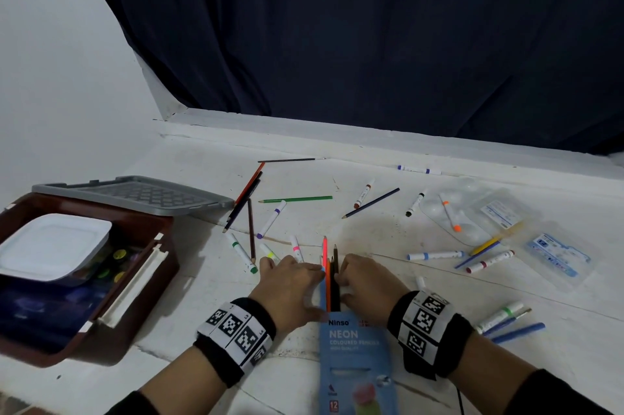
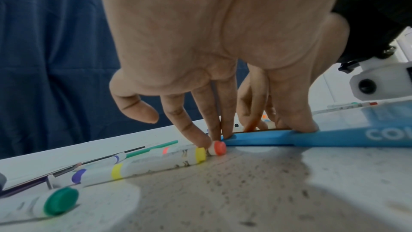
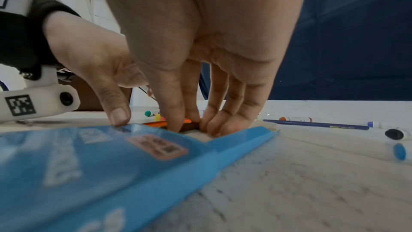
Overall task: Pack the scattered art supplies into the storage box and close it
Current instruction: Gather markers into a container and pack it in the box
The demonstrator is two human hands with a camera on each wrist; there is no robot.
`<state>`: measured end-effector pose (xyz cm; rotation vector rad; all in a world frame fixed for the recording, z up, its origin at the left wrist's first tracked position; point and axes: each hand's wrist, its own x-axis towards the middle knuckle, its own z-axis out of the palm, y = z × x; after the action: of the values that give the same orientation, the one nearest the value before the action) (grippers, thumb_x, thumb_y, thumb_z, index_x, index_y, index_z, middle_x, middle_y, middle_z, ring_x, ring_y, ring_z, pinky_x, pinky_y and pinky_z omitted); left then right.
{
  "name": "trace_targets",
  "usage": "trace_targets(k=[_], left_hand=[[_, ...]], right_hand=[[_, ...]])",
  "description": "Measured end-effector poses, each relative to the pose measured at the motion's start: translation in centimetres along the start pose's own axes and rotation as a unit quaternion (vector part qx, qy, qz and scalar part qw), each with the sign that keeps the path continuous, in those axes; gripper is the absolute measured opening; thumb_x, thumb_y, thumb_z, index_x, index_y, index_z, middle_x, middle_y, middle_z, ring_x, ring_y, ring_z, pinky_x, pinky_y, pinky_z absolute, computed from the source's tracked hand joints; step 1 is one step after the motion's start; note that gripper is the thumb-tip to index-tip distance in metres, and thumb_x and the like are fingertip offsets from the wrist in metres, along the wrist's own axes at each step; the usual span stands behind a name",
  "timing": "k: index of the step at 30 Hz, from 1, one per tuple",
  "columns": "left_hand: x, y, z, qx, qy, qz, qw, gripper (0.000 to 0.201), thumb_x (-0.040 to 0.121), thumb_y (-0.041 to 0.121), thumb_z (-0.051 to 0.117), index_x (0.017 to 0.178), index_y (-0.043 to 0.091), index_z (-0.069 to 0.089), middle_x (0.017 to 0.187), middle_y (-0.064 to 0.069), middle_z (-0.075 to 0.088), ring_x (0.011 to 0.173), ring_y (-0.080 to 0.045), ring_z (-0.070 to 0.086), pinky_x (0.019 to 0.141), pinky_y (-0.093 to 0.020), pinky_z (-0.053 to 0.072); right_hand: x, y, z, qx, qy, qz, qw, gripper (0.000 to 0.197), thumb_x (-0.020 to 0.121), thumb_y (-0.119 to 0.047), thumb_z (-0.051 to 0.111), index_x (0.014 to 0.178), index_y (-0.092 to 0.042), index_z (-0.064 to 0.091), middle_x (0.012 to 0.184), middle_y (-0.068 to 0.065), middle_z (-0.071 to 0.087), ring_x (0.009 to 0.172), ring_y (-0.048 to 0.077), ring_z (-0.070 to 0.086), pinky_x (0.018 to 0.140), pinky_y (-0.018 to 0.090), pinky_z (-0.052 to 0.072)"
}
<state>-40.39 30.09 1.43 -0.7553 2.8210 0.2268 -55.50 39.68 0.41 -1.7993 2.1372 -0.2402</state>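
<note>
A blue coloured-pencil carton lies flat near the table's front edge, its open mouth facing away from me. Several pencils stick out of that mouth. My left hand presses down with straight fingers on the carton's left flap, its thumb on the carton top. My right hand pinches the dark pencils at the mouth between thumb and fingers. The brown storage box stands open at the left with a white palette and paint pots inside; its grey lid lies behind it.
Markers, pencils and a thin brush lie scattered across the white table beyond my hands. Yellow and green capped markers lie just left of my left hand. Clear plastic packaging and blue pens lie at the right. A dark curtain hangs behind.
</note>
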Motion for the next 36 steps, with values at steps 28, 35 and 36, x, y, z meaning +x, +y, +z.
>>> trace_targets(k=[28, 35, 36], left_hand=[[11.9, -6.1, -5.4, -0.069, 0.044, -0.151, 0.985, 0.043, 0.099, 0.034, 0.041, 0.141, 0.026, 0.044, 0.139, 0.004, 0.049, 0.129, -0.021, 0.046, 0.106, -0.052, 0.029], [14.8, -6.6, -4.8, 0.072, -0.001, -0.141, 0.987, 0.023, 0.090, 0.014, 0.043, 0.104, 0.021, 0.060, 0.103, 0.004, 0.066, 0.101, -0.021, 0.061, 0.102, -0.050, 0.025], [15.0, -6.5, -4.4, 0.080, 0.015, -0.127, 0.989, 0.024, 0.089, 0.014, 0.044, 0.104, 0.022, 0.061, 0.103, 0.005, 0.067, 0.099, -0.020, 0.061, 0.099, -0.048, 0.025]], right_hand=[[8.2, 8.1, -4.0, -0.032, 0.008, 0.034, 0.999, 0.052, 0.100, -0.009, 0.038, 0.151, -0.017, 0.030, 0.157, 0.000, 0.029, 0.142, 0.021, 0.029, 0.116, 0.031, 0.023], [9.9, 9.2, -3.4, -0.145, 0.002, 0.012, 0.989, 0.051, 0.089, 0.002, 0.045, 0.134, -0.019, 0.051, 0.132, 0.003, 0.042, 0.119, 0.027, 0.042, 0.090, 0.040, 0.048], [9.9, 9.2, -3.4, -0.148, 0.007, 0.010, 0.989, 0.050, 0.088, 0.001, 0.047, 0.133, -0.021, 0.053, 0.130, 0.003, 0.042, 0.118, 0.027, 0.042, 0.088, 0.039, 0.048]])
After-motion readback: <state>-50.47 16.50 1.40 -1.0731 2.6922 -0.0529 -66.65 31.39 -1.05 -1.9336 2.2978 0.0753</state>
